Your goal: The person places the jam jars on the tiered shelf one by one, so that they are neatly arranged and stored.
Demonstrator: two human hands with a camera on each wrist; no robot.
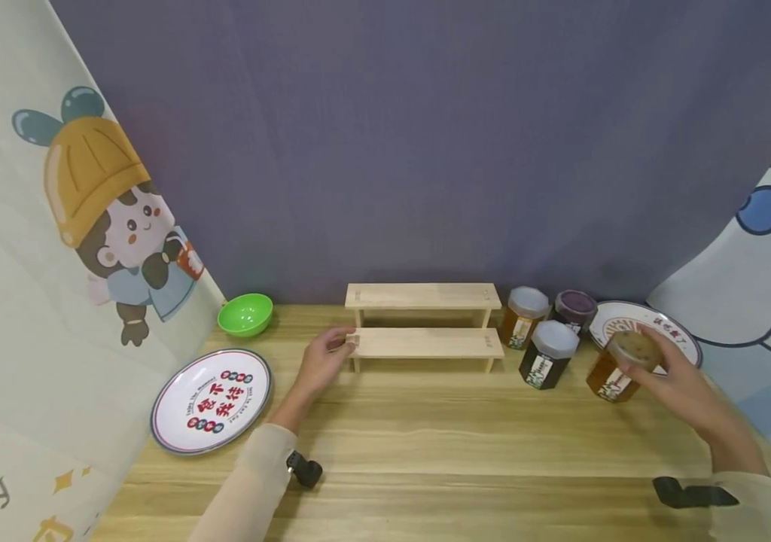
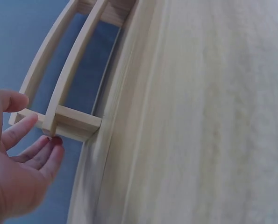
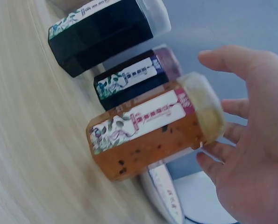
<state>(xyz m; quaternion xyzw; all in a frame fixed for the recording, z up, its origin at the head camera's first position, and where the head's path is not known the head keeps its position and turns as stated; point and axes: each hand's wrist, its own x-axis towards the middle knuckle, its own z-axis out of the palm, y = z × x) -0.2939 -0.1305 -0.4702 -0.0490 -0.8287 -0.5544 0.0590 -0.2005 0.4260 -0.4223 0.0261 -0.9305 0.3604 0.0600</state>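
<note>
The right hand (image 1: 677,380) comes in from the near right, wrist bent toward the left, and curves over the lid of an amber jar (image 1: 601,374). The right wrist view shows its thumb clear of the lid and its fingers spread along the other side, so the hand is not clenched on the jar; whether a fingertip touches the lid cannot be told. The jar is on the right side of the table (image 1: 426,444), just nearer than a plate (image 1: 619,312), and having its label outward probably just makes it easy to read.

The left hand (image 1: 318,361) reaches forward to the left end of the wooden rack's (image 1: 422,342) lower step. Its fingers are loosely bent by the board ends rather than wrapped round them, perhaps as a light steadying touch. The rack's lower step is on the near side and its higher one on the far side, an arrangement that would likely keep both in view.

Three more jars cluster right of the rack: a dark jar (image 1: 538,370) nearest, with another amber jar (image 1: 516,325) and a purple-lidded jar (image 1: 576,303) farther back.
</note>
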